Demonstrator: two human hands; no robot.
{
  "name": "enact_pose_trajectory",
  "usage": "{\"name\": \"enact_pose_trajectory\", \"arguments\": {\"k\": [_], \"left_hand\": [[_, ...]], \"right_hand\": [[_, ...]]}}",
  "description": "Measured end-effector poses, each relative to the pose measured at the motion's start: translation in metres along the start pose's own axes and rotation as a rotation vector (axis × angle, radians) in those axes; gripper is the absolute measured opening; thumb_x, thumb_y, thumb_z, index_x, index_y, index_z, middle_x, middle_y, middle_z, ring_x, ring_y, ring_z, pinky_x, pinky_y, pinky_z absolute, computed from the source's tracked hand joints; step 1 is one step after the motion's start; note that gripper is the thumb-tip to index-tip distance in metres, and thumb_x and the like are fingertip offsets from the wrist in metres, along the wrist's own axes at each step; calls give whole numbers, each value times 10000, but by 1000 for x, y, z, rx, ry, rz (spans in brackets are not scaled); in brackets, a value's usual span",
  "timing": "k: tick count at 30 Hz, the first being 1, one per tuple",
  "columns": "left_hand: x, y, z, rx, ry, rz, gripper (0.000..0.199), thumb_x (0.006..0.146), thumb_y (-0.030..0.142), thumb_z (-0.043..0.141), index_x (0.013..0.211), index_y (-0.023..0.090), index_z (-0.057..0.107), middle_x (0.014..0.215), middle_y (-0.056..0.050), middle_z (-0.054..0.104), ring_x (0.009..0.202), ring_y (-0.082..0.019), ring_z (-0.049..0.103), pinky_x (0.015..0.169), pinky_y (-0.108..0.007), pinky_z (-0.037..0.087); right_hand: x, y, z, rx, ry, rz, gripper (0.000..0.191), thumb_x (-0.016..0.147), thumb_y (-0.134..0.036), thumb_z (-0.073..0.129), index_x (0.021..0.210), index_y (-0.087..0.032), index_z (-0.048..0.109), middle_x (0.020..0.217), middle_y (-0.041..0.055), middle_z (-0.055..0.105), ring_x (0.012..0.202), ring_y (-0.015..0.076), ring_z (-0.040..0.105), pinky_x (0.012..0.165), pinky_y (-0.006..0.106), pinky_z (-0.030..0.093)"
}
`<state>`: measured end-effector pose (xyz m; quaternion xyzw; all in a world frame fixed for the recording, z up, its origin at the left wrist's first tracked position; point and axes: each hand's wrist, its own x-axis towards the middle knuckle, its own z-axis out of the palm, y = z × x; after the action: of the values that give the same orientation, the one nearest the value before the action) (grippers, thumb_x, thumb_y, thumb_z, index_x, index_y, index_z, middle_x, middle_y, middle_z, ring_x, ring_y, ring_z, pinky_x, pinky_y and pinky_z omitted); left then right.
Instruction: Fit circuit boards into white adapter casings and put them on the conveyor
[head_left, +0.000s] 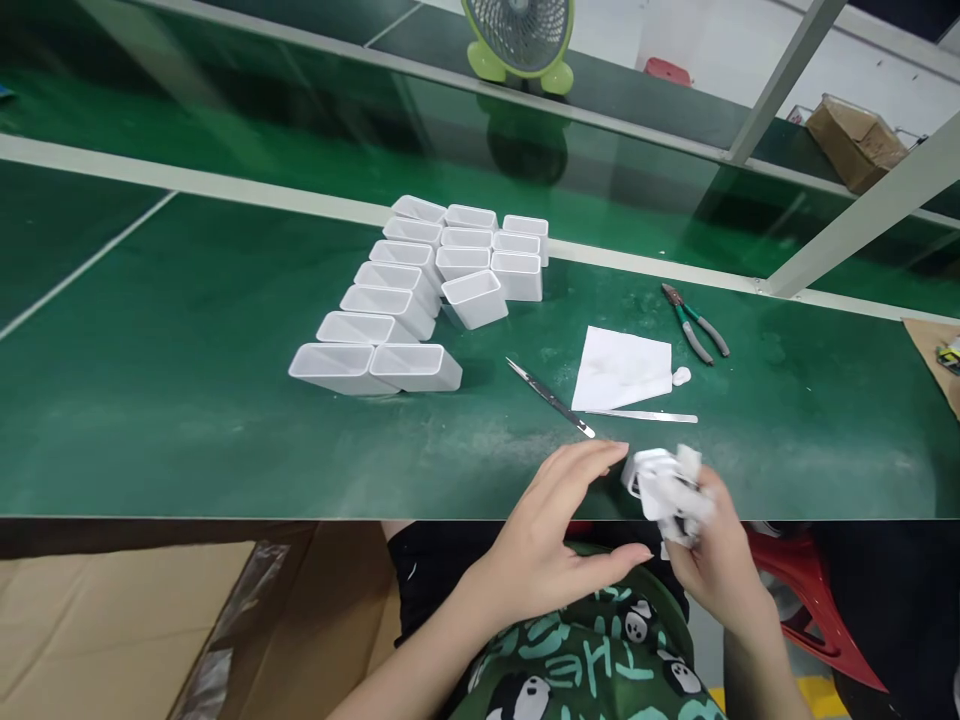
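Note:
My right hand (716, 555) grips a crumpled white cloth-like piece (679, 495), blurred by motion, at the front edge of the table. A small white part with a dark opening (637, 475) shows at its left side; whether the two are joined I cannot tell. My left hand (555, 545) is open beside it, thumb and fingers spread apart, holding nothing. Just beyond the hands lie black-and-silver tweezers (551, 398), a flat metal strip (649, 415) that may be a second pair, and a white sheet (624, 368) with a small white scrap (681, 376) at its corner.
Several white rectangular bins (416, 368) stand in rows on the green table (187, 400), left of centre. Cutting pliers (694, 322) with green-grey handles lie right of the sheet. A frame post (810, 220) rises at the right. Below the table edge, a cardboard box (97, 640) is at the left.

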<state>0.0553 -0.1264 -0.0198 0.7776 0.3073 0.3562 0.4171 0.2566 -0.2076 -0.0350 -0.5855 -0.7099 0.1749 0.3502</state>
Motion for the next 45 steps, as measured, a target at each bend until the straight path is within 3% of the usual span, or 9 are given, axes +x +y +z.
{"name": "enact_pose_trajectory", "arguments": {"k": [3, 9, 12, 15, 22, 26, 34, 40, 45], "left_hand": [[2, -3, 9, 8, -99, -111, 732, 808, 409, 715, 1427, 292, 342, 1322, -105, 539, 1107, -266, 582, 951, -402, 501], [12, -1, 19, -133, -163, -182, 455, 899, 373, 590, 1319, 258, 456, 1151, -76, 607, 617, -112, 581, 570, -256, 504], [11, -3, 20, -249, -162, -264, 419, 886, 377, 613, 1252, 220, 483, 929, -36, 648, 597, -112, 585, 511, -218, 469], [5, -9, 22, -361, -137, -303, 457, 875, 408, 635, 1241, 195, 465, 752, 2, 633, 635, -142, 627, 576, -237, 516], [-4, -22, 29, -600, -76, -216, 459, 925, 470, 543, 1277, 198, 433, 1037, -96, 673, 755, -179, 704, 693, -296, 603], [-9, -26, 33, -666, -18, -92, 517, 890, 515, 568, 1306, 235, 441, 1291, -149, 571, 752, -178, 707, 664, -295, 617], [-17, -24, 34, -747, 76, 12, 577, 851, 598, 558, 1284, 231, 455, 1288, -148, 579, 810, -209, 698, 607, -292, 636], [-29, -25, 20, -715, 259, -1, 570, 846, 614, 548, 1271, 238, 491, 1203, -145, 648, 637, -178, 709, 506, -260, 615], [-43, -26, -9, -565, 461, -13, 552, 811, 631, 586, 1177, 219, 555, 1134, -131, 700, 530, -167, 690, 419, -257, 580]], "right_hand": [[3, 10, -7, -65, -170, -26, 645, 875, -60, 480, 1449, -321, 346, 1388, 116, 493, 1319, 293, 469, 1023, 494, 482], [-6, 11, 5, 90, 73, 115, 673, 868, -179, 617, 1456, -273, 304, 1302, 125, 596, 1212, 289, 585, 1020, 478, 492], [-14, 14, 12, 153, 105, 201, 651, 872, -196, 629, 1442, -249, 319, 1294, 141, 611, 1204, 290, 594, 1057, 514, 449], [-15, 14, 15, 154, 117, 218, 601, 864, -206, 644, 1405, -231, 384, 1272, 146, 630, 1189, 290, 606, 1060, 525, 446], [-9, 9, 13, 46, 165, 87, 557, 853, -146, 609, 1379, -226, 442, 1265, 127, 637, 1244, 274, 564, 1011, 464, 510], [-13, 7, 13, 46, 189, 17, 593, 835, -102, 605, 1383, -239, 428, 1277, 134, 629, 1251, 289, 558, 981, 488, 529], [-18, 2, 15, 207, 251, -85, 606, 813, -65, 627, 1351, -271, 442, 1337, 140, 569, 1224, 284, 573, 965, 516, 525], [-1, 6, 3, 87, 173, 29, 499, 892, -125, 531, 1367, -253, 445, 1264, 129, 586, 1190, 290, 552, 972, 512, 483], [48, -10, 11, -130, -139, -123, 420, 882, -92, 499, 1294, -175, 516, 1133, 134, 575, 1081, 281, 510, 893, 443, 510]]}}
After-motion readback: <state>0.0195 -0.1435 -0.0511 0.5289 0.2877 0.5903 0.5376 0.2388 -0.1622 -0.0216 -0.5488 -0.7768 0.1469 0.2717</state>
